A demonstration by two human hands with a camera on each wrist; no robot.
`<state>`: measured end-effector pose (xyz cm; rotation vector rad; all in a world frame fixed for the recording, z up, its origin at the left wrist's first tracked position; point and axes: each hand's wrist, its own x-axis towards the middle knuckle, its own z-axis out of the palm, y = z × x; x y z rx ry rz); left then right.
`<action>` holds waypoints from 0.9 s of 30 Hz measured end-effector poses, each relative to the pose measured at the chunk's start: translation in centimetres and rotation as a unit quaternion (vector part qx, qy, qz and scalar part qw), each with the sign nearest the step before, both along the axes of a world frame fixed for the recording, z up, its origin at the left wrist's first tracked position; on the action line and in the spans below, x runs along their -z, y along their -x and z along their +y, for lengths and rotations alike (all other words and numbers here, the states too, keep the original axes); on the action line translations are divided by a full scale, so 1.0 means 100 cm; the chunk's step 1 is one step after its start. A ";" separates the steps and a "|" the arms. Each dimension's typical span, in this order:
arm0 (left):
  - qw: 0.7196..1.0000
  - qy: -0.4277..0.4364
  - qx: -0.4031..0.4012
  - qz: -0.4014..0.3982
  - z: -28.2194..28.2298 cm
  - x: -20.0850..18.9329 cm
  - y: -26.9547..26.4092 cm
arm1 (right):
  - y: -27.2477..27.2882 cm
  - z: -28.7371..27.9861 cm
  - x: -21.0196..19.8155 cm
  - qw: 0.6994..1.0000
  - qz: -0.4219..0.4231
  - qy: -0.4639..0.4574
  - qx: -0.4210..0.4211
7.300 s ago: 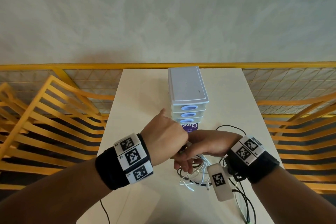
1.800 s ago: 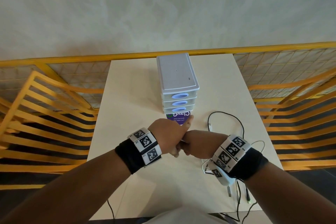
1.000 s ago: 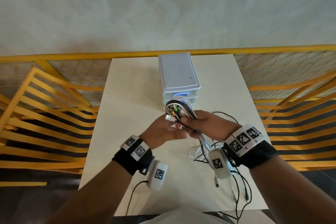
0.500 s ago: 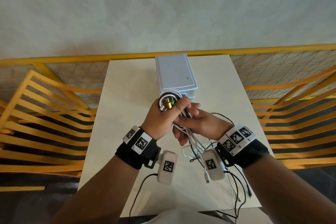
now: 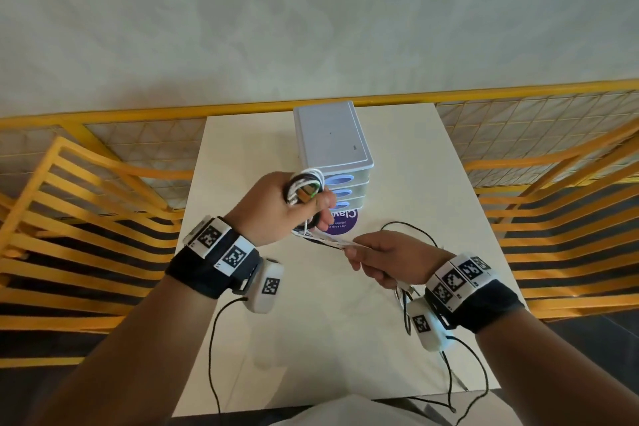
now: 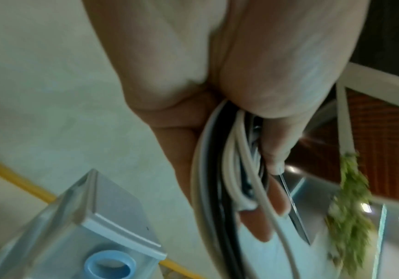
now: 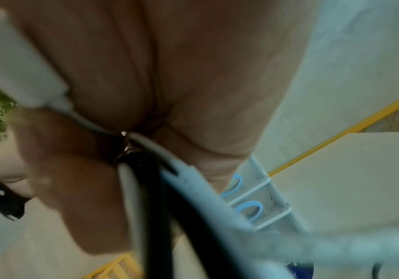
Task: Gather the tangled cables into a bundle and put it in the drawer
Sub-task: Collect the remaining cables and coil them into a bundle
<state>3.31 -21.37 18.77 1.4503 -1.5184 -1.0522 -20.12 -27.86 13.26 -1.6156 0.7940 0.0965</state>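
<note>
- Our left hand [image 5: 276, 214] had its grip curled tight round a coil of white and black cables [image 5: 306, 185], held up in the air just in front of the drawer unit [image 5: 332, 138].
- Our right hand [image 5: 387, 258] pinched the loose cable tails [image 5: 328, 239], which ran in a fairly straight line from that grip up to the left grip.
- Beyond the right grip, a black cable loop [image 5: 408, 228] lay on the table [image 5: 345, 339], not gathered.
- We judged the bundling part done: the coil was formed, but the tails needed winding in.
- All three blue-handled drawers [image 5: 342, 180] appeared closed, so opening one and stowing the bundle remained.
</note>
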 end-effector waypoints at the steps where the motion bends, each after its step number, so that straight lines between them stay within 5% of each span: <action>1: 1.000 -0.006 0.005 -0.029 0.001 0.000 0.003 | 0.001 0.000 -0.001 1.000 0.013 0.012 -0.006; 4: 0.982 0.011 0.037 -0.185 0.001 0.002 0.010 | 0.000 0.000 0.001 0.999 0.029 0.036 -0.021; 8: 0.915 0.032 0.113 -0.386 0.000 0.003 0.020 | -0.004 -0.003 0.003 0.999 0.027 0.030 -0.020; 13: 0.836 0.040 0.131 -0.532 0.007 0.005 0.036 | -0.007 -0.011 -0.002 0.996 0.045 0.060 -0.043; 15: 0.817 0.035 0.140 -0.558 0.007 0.009 0.038 | -0.007 -0.012 -0.005 0.993 0.064 0.075 -0.062; 18: 0.846 -0.051 0.173 -0.502 0.008 0.012 0.036 | -0.008 -0.012 -0.004 0.993 0.082 0.052 -0.070; 21: 0.853 -0.087 0.189 -0.479 0.008 0.019 0.037 | -0.014 -0.010 0.003 0.996 0.062 -0.066 -0.014; 27: 0.817 -0.115 0.194 -0.531 0.006 0.034 0.043 | -0.024 -0.011 0.002 0.985 0.082 -0.152 0.025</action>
